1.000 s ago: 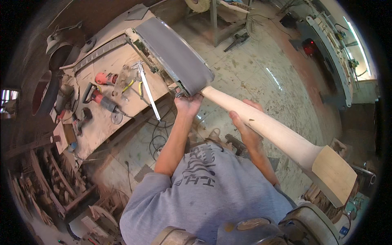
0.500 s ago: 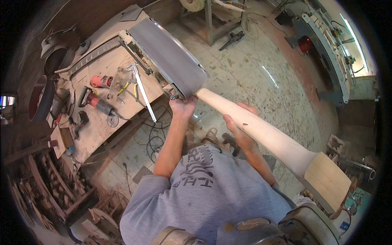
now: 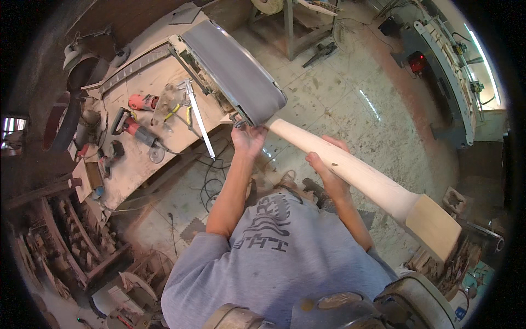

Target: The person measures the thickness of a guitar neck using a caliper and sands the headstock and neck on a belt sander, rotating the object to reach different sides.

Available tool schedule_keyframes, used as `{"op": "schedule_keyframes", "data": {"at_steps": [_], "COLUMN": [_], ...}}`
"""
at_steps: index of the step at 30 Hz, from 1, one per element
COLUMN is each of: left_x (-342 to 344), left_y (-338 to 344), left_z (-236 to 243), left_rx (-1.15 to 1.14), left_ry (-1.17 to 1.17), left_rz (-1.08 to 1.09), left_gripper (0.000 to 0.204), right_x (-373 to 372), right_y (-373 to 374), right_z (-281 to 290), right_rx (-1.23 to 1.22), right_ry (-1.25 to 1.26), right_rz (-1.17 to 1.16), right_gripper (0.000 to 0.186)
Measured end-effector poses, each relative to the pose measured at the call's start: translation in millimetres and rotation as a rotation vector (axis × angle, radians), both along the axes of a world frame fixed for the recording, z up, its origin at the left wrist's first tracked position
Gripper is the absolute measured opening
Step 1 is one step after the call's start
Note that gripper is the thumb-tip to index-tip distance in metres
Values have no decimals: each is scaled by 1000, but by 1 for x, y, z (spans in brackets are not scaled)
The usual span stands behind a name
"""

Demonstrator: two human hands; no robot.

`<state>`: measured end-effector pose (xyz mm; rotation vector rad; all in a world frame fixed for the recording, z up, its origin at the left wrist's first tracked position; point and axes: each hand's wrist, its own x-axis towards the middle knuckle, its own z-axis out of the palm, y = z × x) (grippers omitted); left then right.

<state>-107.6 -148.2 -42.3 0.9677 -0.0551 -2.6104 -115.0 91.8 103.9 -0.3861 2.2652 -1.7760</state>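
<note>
A long pale wooden leg [image 3: 364, 178] slants across the view, its rounded shaft widening to a squared block at the right. A dark knot marks the shaft. My right hand [image 3: 332, 174] is wrapped round the middle of the shaft from beneath, thumb on the near side. At the narrow end, my left hand [image 3: 250, 140] grips the wood close under the front roller of a belt sander [image 3: 233, 71]; its fingertips are partly hidden. The narrow end lies against the grey belt's near end, though the exact contact is hard to see.
Left of the sander, a workbench [image 3: 139, 178] carries a red power tool [image 3: 134, 131], a caliper [image 3: 200, 120] and yellow-handled pliers [image 3: 172, 111]. Cables [image 3: 211, 183] lie on the floor beneath. Wooden offcuts [image 3: 82, 236] fill the lower left; a long machine [image 3: 446, 82] stands at right.
The block end of the wooden leg has shifted up and slightly left in view. Both hands keep their grip, and the whole scene has shifted a little with my head.
</note>
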Motion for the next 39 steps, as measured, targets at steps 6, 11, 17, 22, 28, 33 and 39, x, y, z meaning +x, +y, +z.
{"op": "schedule_keyframes", "data": {"at_steps": [6,11,17,22,28,33,39], "left_x": [65,91,94,96,84,65,34], "left_y": [34,49,69,84,101,115,132], "left_z": [-18,20,72,97,121,146,178], "left_rx": [-93,-171,-127,-177,-272,-350,-663], "left_ry": [15,16,98,222,226,187,36], "left_rz": [52,290,383,395,368,374,357], "left_gripper": [75,74,90,83,80,80,86], "right_x": [19,43,26,15,4,3,3], "right_y": [73,126,139,139,153,152,165], "right_z": [-62,-159,-189,-190,-190,-154,-120], "right_rx": [-288,-706,-875,-946,-874,-778,-392], "right_ry": [-508,-980,-1099,-1061,-1054,-1086,-810], "right_rz": [134,139,393,545,609,662,878], "right_gripper": [60,64,55,57,66,76,75]}}
